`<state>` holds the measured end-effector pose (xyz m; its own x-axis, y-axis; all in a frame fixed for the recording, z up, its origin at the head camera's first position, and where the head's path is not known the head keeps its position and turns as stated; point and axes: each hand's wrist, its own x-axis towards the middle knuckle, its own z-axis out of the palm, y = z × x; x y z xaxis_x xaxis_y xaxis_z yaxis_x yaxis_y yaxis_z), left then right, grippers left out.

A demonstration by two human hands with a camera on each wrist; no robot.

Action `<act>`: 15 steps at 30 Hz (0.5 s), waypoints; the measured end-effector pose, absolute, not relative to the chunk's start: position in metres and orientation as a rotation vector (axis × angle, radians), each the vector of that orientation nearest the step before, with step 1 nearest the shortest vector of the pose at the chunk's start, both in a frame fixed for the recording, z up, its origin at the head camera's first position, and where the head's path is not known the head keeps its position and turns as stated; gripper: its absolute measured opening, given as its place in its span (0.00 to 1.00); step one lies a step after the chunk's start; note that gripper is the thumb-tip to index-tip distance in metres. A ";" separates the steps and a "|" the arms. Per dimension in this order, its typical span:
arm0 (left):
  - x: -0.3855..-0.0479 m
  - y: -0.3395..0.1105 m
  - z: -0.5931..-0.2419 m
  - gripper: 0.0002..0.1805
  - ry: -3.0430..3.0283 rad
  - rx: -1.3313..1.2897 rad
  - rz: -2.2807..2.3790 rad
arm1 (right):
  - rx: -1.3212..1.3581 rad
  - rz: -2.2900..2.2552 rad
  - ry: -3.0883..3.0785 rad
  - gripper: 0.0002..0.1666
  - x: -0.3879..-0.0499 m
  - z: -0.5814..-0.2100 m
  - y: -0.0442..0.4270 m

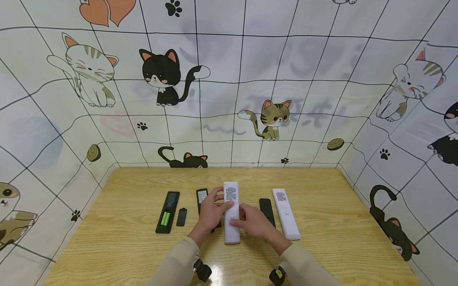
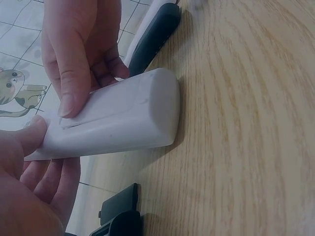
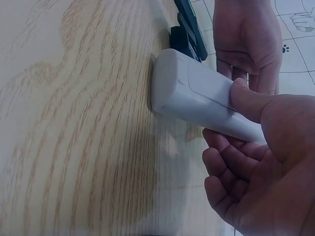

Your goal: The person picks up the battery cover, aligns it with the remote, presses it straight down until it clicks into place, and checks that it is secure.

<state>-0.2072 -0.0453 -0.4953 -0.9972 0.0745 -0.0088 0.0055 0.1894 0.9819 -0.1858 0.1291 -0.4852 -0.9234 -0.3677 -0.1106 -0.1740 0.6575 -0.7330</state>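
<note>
A white remote control (image 1: 231,234) is held back side up above the middle of the table, label at its far end and one end low near the wood. My left hand (image 1: 210,212) grips it from the left, thumb on top and fingers along the side and below. On the right, my right hand (image 1: 255,222) lays its thumb on the battery cover (image 3: 211,83), its other fingers curled by the remote's side. The cover sits in place in both wrist views. A black remote (image 1: 202,194) is partly hidden behind my left hand.
On the left lies an uncovered black remote (image 1: 168,210) with green batteries (image 1: 165,218) inside, beside a loose black battery cover (image 1: 181,217). To the right are another black remote (image 1: 266,210) and a second white remote (image 1: 286,214). A cat-patterned curtain (image 1: 222,99) surrounds the wooden table (image 1: 118,238).
</note>
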 end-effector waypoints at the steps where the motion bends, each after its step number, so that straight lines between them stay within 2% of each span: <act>1: -0.207 -0.045 -0.495 0.27 2.382 0.080 1.964 | -0.436 -1.125 2.627 0.18 -0.186 -0.485 0.129; 15: -0.206 -0.043 -0.493 0.28 2.422 0.058 1.943 | -0.437 -1.068 2.666 0.16 -0.184 -0.486 0.128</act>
